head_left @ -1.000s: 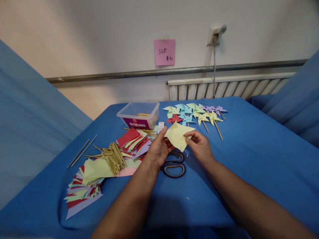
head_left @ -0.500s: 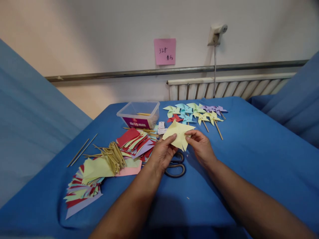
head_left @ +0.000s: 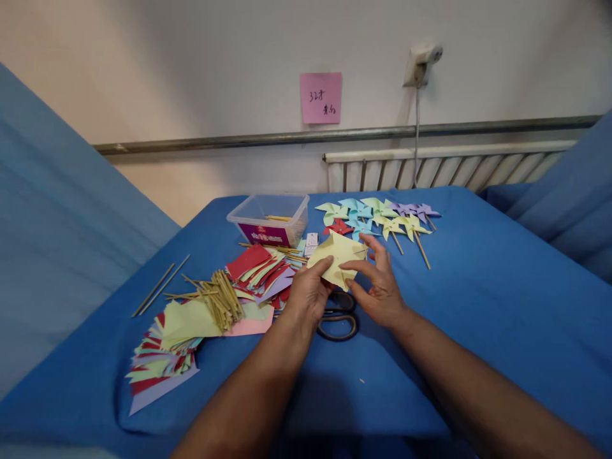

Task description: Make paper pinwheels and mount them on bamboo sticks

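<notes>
A pale yellow paper square (head_left: pixel 337 248) with slits cut in from its corners is held up above the table. My left hand (head_left: pixel 308 290) grips its left side, thumb on the front face and the other fingers behind. My right hand (head_left: pixel 380 287) is at the paper's right side with its fingers apart. Its index fingertip touches the face, the thumb is by the lower corner, and another finger is raised near the upper right corner. Below the paper lie dark-handled scissors (head_left: pixel 338 325), their blades hidden by my left hand.
Left of my hands are a bundle of thin sticks (head_left: pixel 222 303), stacked coloured papers (head_left: pixel 261 271) and fanned paper strips (head_left: pixel 162 376). A clear plastic box (head_left: pixel 270 210) holding sticks stands behind. Finished paper pinwheels (head_left: pixel 377 217) lie at the back right. Two longer sticks (head_left: pixel 160 287) lie far left.
My right hand has let go of the paper's right corner and moved down and left, its fingers spreading over the face and lower corner. The left hand keeps its hold.
</notes>
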### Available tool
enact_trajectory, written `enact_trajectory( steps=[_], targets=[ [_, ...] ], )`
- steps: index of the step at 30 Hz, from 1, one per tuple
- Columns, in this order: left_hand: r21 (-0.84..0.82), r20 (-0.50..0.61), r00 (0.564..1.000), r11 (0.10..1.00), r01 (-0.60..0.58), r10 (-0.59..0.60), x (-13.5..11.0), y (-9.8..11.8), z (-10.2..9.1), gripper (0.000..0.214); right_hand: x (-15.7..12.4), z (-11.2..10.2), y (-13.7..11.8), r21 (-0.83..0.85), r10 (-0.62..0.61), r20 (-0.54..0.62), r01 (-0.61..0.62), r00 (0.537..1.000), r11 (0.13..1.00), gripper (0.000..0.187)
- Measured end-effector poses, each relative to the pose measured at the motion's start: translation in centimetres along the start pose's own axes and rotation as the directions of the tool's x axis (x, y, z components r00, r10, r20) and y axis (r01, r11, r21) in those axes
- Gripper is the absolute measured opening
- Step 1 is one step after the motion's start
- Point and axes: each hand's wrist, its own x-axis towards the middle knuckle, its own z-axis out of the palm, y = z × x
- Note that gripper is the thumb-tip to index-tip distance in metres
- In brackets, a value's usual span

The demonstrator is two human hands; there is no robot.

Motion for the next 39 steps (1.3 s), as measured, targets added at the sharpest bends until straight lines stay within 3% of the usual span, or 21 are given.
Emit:
enact_trajectory(
  steps=[5, 14, 21, 27, 39],
  targets=[
    [0.001, -0.002, 1.000, 1.000, 0.025, -0.025, -0.1, -0.1, 0.0, 0.040, -0.2, 0.4, 0.3, -0.038, -0.059, 0.074, 0.061, 0.996, 0.997, 0.034],
    [-0.035, 0.000, 0.998, 0.997, 0.064, -0.064, -0.6, 0.1, 0.4, 0.040, 0.3, 0.3, 0.8, 0.021, 0.016, -0.044, -0.015, 0.999, 1.000, 0.001],
    [0.059, 0.046, 0.997, 0.996, 0.064, -0.067, -0.3, -0.6, -0.1, 0.031, 0.4, 0.3, 1.1, 0.076, 0.174, -0.106, -0.167, 0.979, 0.983, 0.010],
    [0.175, 0.057, 0.997, 0.984, 0.045, -0.055, -0.4, -0.7, -0.1, 0.030, 0.5, 0.4, 1.0, 0.070, 0.239, -0.101, -0.233, 0.966, 0.970, 0.014],
    [0.196, 0.103, 0.993, 0.980, 0.043, -0.065, -0.7, -0.7, 0.2, 0.029, 0.6, 0.3, 1.0, 0.052, 0.333, -0.120, -0.329, 0.935, 0.943, 0.016]
  ],
)
